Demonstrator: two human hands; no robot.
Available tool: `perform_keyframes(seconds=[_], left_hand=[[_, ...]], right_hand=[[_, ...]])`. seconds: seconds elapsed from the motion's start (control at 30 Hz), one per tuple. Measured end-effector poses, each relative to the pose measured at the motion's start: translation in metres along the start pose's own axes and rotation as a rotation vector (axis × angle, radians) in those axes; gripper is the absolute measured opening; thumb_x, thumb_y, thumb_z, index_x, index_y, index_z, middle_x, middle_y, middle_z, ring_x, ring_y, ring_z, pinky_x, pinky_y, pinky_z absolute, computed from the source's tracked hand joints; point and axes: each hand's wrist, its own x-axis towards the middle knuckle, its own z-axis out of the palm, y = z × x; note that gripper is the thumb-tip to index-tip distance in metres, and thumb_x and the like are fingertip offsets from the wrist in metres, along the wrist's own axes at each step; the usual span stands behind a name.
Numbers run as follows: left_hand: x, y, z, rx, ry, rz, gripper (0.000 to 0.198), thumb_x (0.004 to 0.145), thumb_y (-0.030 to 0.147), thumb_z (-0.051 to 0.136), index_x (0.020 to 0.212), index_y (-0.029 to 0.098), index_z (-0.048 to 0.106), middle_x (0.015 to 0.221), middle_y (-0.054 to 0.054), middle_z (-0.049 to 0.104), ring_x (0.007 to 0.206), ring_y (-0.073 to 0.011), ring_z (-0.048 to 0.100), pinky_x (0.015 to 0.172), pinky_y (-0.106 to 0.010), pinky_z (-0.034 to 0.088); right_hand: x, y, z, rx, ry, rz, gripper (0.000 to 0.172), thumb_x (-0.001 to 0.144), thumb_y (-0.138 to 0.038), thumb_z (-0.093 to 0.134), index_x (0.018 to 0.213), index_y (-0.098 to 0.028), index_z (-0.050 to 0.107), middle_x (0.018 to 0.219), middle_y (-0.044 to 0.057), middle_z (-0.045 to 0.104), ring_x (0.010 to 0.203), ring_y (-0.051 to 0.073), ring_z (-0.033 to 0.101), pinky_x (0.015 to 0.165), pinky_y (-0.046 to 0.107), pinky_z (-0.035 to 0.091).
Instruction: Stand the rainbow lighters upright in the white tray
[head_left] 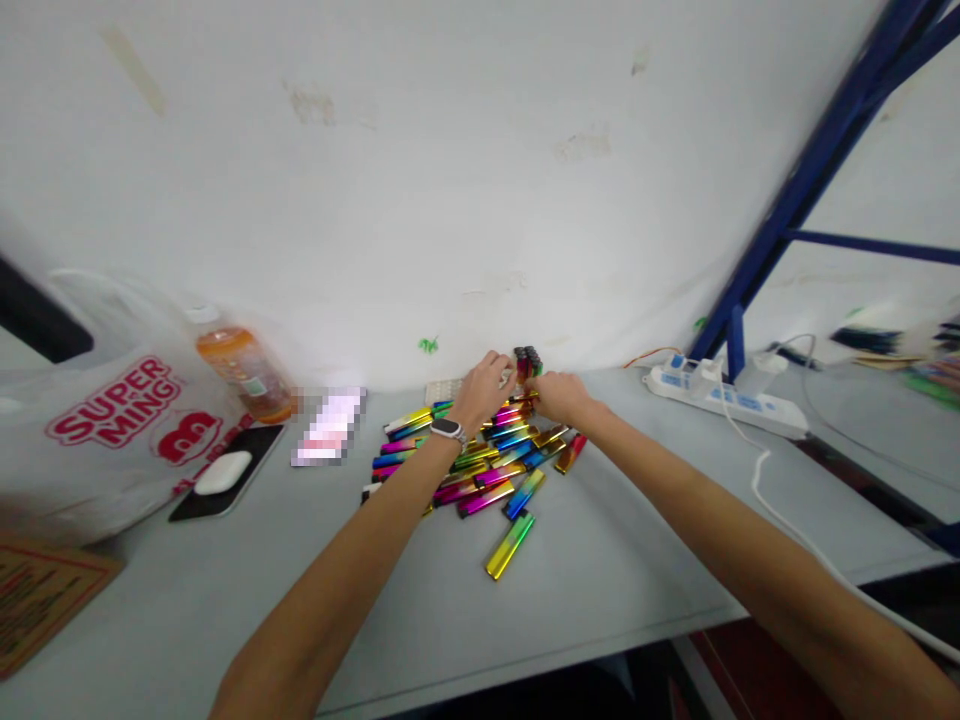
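A pile of shiny multicoloured lighters (487, 455) lies on the grey table (615, 560) near the wall. One yellow-green lighter (509, 545) lies apart toward me. My left hand (482, 392), with a watch on its wrist, and my right hand (559, 397) reach to the far end of the pile. Both have their fingers curled around a small upright bunch of dark-topped lighters (527, 362) standing against the wall. A pale flat tray (444, 389) shows just behind my left hand.
At left stand a white plastic bag with red print (112, 430), an orange drink bottle (244, 375), a black phone with a white case on it (225, 470), and a printed card (37, 600). A white power strip (720, 398) with cable lies right, beside a blue frame (810, 180).
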Motion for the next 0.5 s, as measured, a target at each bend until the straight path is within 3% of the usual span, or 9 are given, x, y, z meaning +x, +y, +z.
perform_keyframes(seconds=[0.2,0.5], left_hand=[[-0.034,0.004,-0.014,-0.053,0.035,-0.063,0.018,0.092,0.027,0.05,0.081,0.019,0.062,0.091,-0.003,0.06,0.07,-0.0126,0.06,0.071,-0.027,0.05],[-0.049,0.004,-0.021,-0.063,0.13,-0.119,0.019,0.092,0.029,0.051,0.08,0.019,0.062,0.088,-0.003,0.062,0.072,-0.0137,0.061,0.071,-0.027,0.047]], right_hand=[[0.011,-0.003,-0.005,-0.072,-0.052,-0.06,0.03,0.088,-0.024,0.05,0.107,-0.015,0.071,0.106,0.019,0.072,0.1,0.033,0.069,0.082,0.041,0.052],[0.027,-0.005,-0.006,-0.146,-0.016,-0.186,0.029,0.088,-0.027,0.052,0.102,-0.012,0.073,0.103,0.02,0.073,0.096,0.033,0.07,0.08,0.04,0.053]])
